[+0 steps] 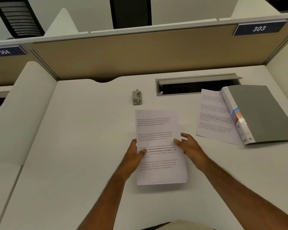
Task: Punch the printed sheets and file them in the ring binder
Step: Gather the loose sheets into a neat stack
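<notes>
A small stack of printed sheets [158,128] is in the middle of the white desk, held by both hands. My left hand [136,155] grips its left edge with the thumb on top. My right hand [188,146] holds the right edge, fingers spread, thumb on the page. A small grey hole punch [137,97] stands beyond the stack, apart from it. At the right lies a closed grey ring binder [263,113] with a labelled spine, resting partly on another printed sheet [213,117].
A cable tray slot [196,87] with its lid raised is open in the desk behind the binder. A beige partition [140,52] closes off the far edge, with signs 303 and 304. White side dividers flank the desk.
</notes>
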